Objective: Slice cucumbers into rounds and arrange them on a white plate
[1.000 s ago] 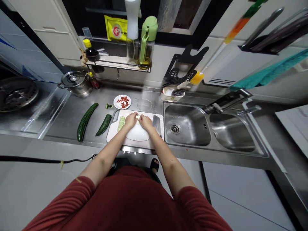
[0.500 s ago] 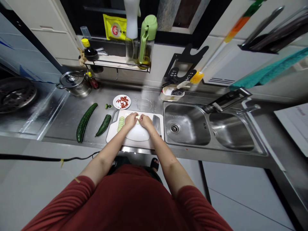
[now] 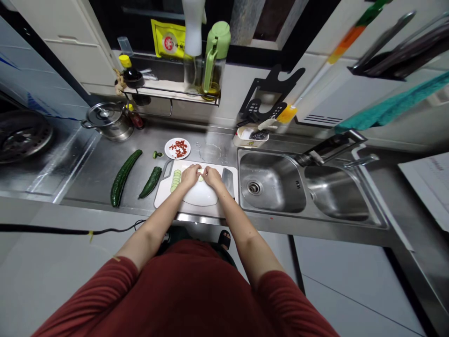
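While the left hand and right hand meet at the far side of the white dish, their fingers pinch 1 pale slice, presumably for steadier control. The dish sits on the cutting board near the counter's front edge, likely for easy reach; the knife lies along the board's right edge, seemingly kept clear.

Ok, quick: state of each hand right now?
Left hand: closed, holding a pale cucumber slice over the white dish.
Right hand: closed, apparently on the same slice.
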A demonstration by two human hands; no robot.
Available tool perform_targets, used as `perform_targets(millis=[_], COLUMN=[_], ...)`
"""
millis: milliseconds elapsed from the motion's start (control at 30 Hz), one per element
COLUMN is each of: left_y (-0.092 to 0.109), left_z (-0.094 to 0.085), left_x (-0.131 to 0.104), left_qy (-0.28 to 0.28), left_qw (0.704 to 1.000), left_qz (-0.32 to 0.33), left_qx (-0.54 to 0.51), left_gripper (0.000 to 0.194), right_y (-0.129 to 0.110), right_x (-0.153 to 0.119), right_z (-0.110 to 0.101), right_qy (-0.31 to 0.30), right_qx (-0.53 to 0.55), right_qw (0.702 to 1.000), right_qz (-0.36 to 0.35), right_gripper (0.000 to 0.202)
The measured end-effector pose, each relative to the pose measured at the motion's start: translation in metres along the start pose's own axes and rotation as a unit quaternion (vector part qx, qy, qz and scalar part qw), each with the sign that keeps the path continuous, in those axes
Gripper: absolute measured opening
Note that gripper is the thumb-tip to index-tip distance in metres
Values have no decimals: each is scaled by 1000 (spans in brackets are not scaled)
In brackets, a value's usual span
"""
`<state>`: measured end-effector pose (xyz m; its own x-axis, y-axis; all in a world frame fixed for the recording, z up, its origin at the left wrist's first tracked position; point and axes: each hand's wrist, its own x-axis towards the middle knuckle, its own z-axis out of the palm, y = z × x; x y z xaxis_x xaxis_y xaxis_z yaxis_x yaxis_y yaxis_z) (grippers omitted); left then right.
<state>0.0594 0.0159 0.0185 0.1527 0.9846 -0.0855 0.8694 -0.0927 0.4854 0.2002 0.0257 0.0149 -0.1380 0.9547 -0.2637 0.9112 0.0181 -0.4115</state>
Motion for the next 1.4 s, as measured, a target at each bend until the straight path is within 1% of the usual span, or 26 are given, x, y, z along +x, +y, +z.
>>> perform_targets(millis=[267, 333, 433, 500, 700, 1033, 1267, 1400], left_y=[2, 1, 1, 0, 0, 1, -2, -3], left_z=[-2, -1, 0, 0, 0, -3, 0, 0], left_x=[-1, 0, 0, 0, 1, 0, 1, 1], left_qy=[-8, -5, -2, -4, -4, -14, 1, -2], left_qw=[1000, 1000, 1000, 1000, 1000, 1000, 1000, 1000], left_qz=[-10, -10, -5, -6, -6, -4, 17, 19], left_qx=[4, 0, -8, -9, -9, 2, 13, 8], left_gripper=[29, 29, 29, 29, 29, 30, 28, 29], right_y=[-3, -5, -9, -11, -13, -10, -10, -10], right_x=[-31, -38, -42, -44, -46, -41, -41, -42], right_z=[8, 10, 11, 11, 12, 8, 7, 8], right_qy=[47, 43, 21, 15, 22, -5, -1, 7], right_qx=[-32, -47, -69, -80, -100, -91, -89, -89], right_qw=[997, 997, 997, 996, 994, 995, 995, 995], right_qz=[-42, -43, -33, -28, -31, -45, -45, -45], right_gripper=[26, 29, 34, 35, 36, 35, 34, 34])
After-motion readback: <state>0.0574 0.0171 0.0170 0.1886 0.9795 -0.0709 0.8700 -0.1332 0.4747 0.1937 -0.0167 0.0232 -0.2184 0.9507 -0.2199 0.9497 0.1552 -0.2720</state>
